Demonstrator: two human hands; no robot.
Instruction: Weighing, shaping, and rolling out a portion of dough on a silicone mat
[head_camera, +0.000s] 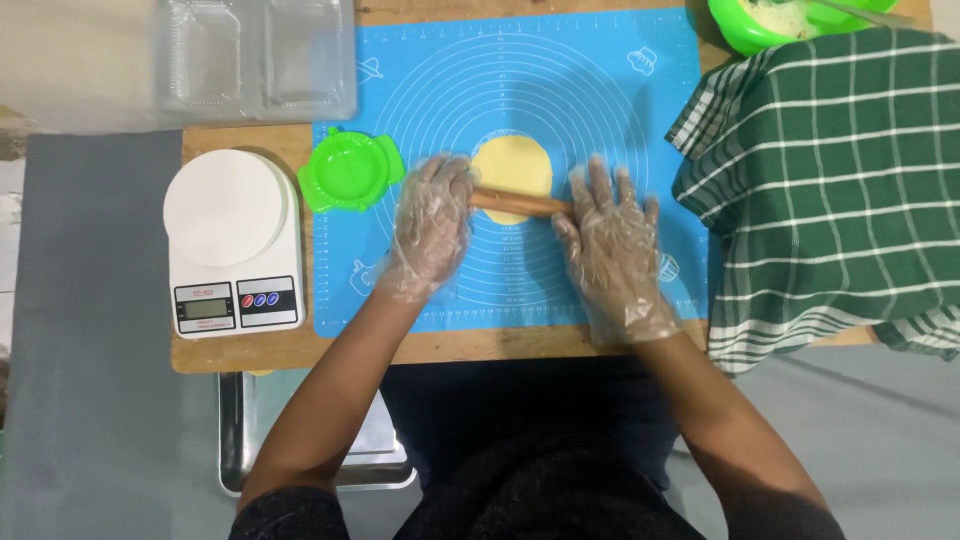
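Hands: gloved left hand (432, 225) and right hand (612, 245) press flat, fingers extended, on the pin's ends.
Rolling pin (520, 204): wooden, lying left-to-right across the round dough (511, 163).
Mat (560, 90): blue.

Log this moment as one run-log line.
left hand: flat on rolling pin | right hand: flat on pin | dough disc: under pin, on blue mat
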